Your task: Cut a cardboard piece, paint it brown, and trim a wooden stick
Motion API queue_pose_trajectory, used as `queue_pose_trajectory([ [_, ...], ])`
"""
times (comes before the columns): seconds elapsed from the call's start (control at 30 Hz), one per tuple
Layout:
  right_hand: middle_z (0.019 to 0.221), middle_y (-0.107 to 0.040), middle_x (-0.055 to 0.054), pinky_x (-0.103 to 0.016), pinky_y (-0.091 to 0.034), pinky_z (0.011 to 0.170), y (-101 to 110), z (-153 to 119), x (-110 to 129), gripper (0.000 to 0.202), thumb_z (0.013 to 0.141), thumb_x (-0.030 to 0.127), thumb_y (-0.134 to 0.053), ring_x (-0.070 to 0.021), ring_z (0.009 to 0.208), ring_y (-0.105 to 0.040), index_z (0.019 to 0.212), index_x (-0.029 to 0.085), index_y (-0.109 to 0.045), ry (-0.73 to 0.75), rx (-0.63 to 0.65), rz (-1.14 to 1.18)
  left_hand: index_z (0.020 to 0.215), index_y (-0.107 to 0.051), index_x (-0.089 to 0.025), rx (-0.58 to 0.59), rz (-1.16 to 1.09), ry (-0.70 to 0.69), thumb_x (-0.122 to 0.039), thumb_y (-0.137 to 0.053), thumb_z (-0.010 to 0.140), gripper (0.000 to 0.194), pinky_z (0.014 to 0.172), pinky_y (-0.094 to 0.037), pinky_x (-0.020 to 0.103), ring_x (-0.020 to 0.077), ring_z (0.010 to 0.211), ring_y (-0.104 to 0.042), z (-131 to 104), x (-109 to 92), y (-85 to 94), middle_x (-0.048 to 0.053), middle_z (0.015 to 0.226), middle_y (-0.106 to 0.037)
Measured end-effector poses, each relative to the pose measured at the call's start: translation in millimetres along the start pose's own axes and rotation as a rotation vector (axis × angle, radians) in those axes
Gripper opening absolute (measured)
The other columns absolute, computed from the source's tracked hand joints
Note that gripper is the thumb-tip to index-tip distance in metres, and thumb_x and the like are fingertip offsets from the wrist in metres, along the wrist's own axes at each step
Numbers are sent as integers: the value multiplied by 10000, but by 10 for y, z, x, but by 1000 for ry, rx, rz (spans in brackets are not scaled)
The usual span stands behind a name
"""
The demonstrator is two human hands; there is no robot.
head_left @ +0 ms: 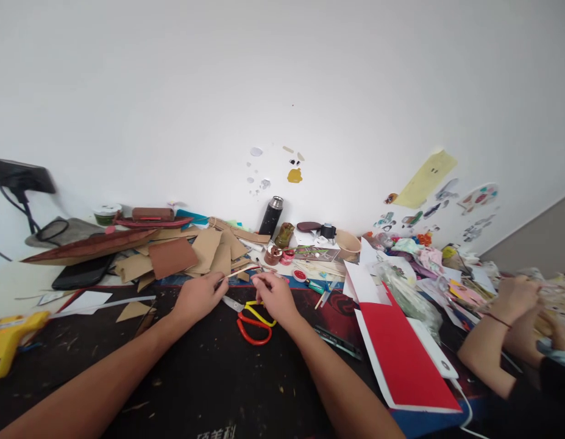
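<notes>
From the head camera: the left hand pinches one end of a thin stick just above the scissors; the right hand, fingers curled narrow, meets it beside the scissors' handles. The stick looks light, stiff and easily snapped, best gripped near both ends. A co-worker's hands work well right.

A thin wooden stick, tilted up rightward, lies pinched just above red-and-yellow scissors lying flat.

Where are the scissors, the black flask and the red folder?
scissors (pixel 253 322), head view, on the red handle loop.
black flask (pixel 269 221), head view, on its body.
red folder (pixel 401 356), head view, on its red cover.
</notes>
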State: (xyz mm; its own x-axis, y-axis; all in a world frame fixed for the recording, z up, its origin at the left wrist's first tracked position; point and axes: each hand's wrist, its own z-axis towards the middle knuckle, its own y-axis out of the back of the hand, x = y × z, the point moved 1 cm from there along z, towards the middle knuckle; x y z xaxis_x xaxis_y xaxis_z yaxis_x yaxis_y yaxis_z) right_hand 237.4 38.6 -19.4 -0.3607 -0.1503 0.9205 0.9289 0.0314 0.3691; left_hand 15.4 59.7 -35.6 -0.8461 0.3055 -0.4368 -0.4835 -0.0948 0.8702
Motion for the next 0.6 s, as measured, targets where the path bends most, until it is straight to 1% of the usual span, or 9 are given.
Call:
queue_pose_trajectory([
  [0.07,860,-780,-28,-313,-504,737,90,-121,128,228,976,392,-666,-208,764,-708,1115,253,-782,123,69,-339,890,-715,-235,-18,-52,17,-426,-395,993,387,722,-441,337,294,886,-745,5,23,-14,129,990,-817],
  [0.1,936,-797,-39,-322,-504,780,124,-176,182,243,983,376,-673,-217,819,-718,1170,258,-775,155,123,-456,886,-714,-236,-28,-82,29,-423,-402,986,377,724,-439,336,292,887,-742,7,34,-20,128,992,-815],
  [0.2,1056,-795,-63,-327,-507,855,179,-314,285,335,979,389,-709,-235,947,-724,1280,245,-738,174,246,-680,857,-710,-239,-60,-193,72,-428,-441,957,344,712,-426,332,285,844,-721,12,63,-9,110,914,-800],
  [0.33,1203,-735,-105,-356,-517,931,124,-463,305,408,940,414,-762,-284,1129,-677,1301,227,-718,217,377,-917,779,-686,-238,-91,-437,116,-483,-481,923,350,672,-411,314,262,779,-662,58,68,81,56,738,-726],
  [0.4,1227,-705,-118,-358,-527,919,70,-522,294,409,954,386,-736,-291,1143,-667,1326,223,-694,236,404,-1002,775,-677,-230,-100,-602,146,-524,-501,904,367,623,-395,296,234,722,-617,95,53,132,24,667,-655],
  [0.43,1225,-697,-117,-355,-532,903,46,-543,288,400,968,368,-713,-284,1112,-679,1340,223,-684,231,408,-1024,785,-672,-224,-97,-691,169,-552,-506,896,384,580,-369,288,213,652,-570,112,43,151,2,608,-583],
  [0.5,1217,-691,-114,-350,-540,866,6,-566,281,396,992,339,-664,-269,1035,-705,1372,225,-664,221,417,-1050,807,-652,-211,-69,-876,220,-610,-501,880,432,496,-279,277,163,507,-413,134,21,176,-52,532,-388],
  [0.53,1214,-691,-113,-349,-542,851,-7,-567,281,402,996,335,-650,-265,1000,-716,1384,227,-659,218,422,-1055,813,-635,-208,-45,-969,241,-632,-502,869,447,471,-231,273,141,466,-327,138,11,183,-76,534,-307],
  [0.6,1206,-695,-113,-348,-541,836,-22,-559,288,418,991,336,-640,-265,965,-727,1394,226,-659,218,433,-1058,808,-594,-212,14,-1139,277,-646,-528,840,440,445,-171,263,110,443,-213,135,2,196,-101,567,-234],
])
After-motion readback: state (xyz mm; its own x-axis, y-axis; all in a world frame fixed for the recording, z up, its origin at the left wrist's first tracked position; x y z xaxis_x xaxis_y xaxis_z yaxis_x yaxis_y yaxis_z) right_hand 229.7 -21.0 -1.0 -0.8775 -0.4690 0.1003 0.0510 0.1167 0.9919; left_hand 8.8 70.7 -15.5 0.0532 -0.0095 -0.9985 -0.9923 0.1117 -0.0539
